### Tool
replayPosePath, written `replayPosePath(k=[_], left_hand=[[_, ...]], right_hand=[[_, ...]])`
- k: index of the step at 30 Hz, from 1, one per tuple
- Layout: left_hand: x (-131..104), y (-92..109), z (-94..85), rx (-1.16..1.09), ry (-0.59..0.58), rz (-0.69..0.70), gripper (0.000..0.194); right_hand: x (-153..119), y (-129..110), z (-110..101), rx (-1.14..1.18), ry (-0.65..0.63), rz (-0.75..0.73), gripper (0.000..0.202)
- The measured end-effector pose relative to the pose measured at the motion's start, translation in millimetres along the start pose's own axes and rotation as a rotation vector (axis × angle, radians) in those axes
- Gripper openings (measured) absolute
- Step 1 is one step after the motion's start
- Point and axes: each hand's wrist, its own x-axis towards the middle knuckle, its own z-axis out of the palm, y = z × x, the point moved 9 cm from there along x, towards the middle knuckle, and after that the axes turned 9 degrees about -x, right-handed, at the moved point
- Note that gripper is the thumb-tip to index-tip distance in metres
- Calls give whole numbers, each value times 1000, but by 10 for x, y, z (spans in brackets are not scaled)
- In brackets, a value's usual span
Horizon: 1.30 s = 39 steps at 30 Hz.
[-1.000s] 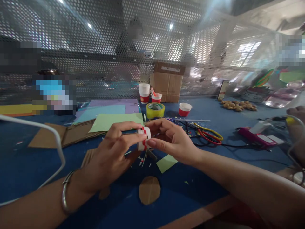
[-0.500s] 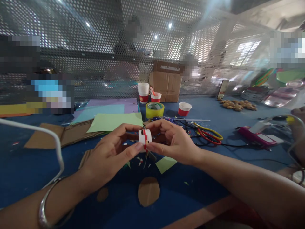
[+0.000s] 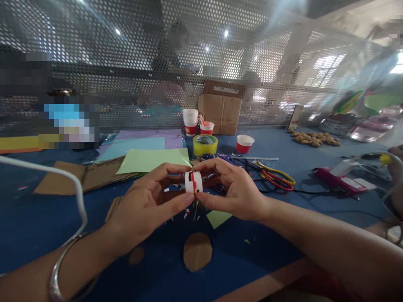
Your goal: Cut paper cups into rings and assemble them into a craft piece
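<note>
Between both hands is a short white paper ring [image 3: 193, 183] with a red stripe and black patches; it looks cut from a paper cup. My left hand [image 3: 145, 200] pinches its left edge between thumb and fingers. On the other edge, my right hand [image 3: 236, 189] grips it the same way, fingertips meeting near the top. Below the hands lie a round cardboard disc [image 3: 197, 252], a smaller cardboard piece [image 3: 136, 255] and a green paper scrap [image 3: 219, 217]. Small white and red clippings lie scattered under the ring.
Behind the hands stand yellow tape [image 3: 205, 147], stacked paper cups [image 3: 190, 122], a short red cup [image 3: 244, 144] and a cardboard box [image 3: 219, 112]. Coloured wires [image 3: 277, 178] and a purple glue gun [image 3: 336, 182] lie right. Green paper [image 3: 154, 160] and cardboard [image 3: 59, 178] lie left, near a white cable [image 3: 77, 188].
The paper ring has turned slightly between my fingers, so its red stripe and black patches sit differently. Both hands keep hold of it in nearly the same place.
</note>
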Motion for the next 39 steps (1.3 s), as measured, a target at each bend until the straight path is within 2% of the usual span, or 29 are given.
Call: replayPosePath(k=[2, 6, 12, 17, 21, 25, 32, 36, 39], left_hand=[[14, -12, -13, -10, 6, -19, 35], [33, -101, -46, -19, 33, -87, 42], [-3, -111, -25, 54, 8, -54, 44], [-27, -68, 12, 93, -13, -13, 42], [-27, 10, 38, 157, -23, 108, 34], [-46, 78, 22, 328, 11, 252, 29], [-78, 231, -23, 616, 102, 474, 39], [-92, 315, -48, 705, 155, 547, 38], [-106, 359, -59, 783, 182, 586, 39]], right_hand=[[3, -16, -8, -51, 13, -31, 45], [18, 7, -9, -79, 4, -51, 45], [32, 88, -7, 38, -25, 14, 41], [29, 52, 4, 97, -14, 23, 39], [29, 26, 10, 101, -9, 13, 37], [22, 59, 22, 110, -8, 40, 35], [11, 104, 30, 69, 69, 66, 50], [15, 157, 39, 73, 109, 111, 38], [8, 127, 56, 1, 107, 83, 23]])
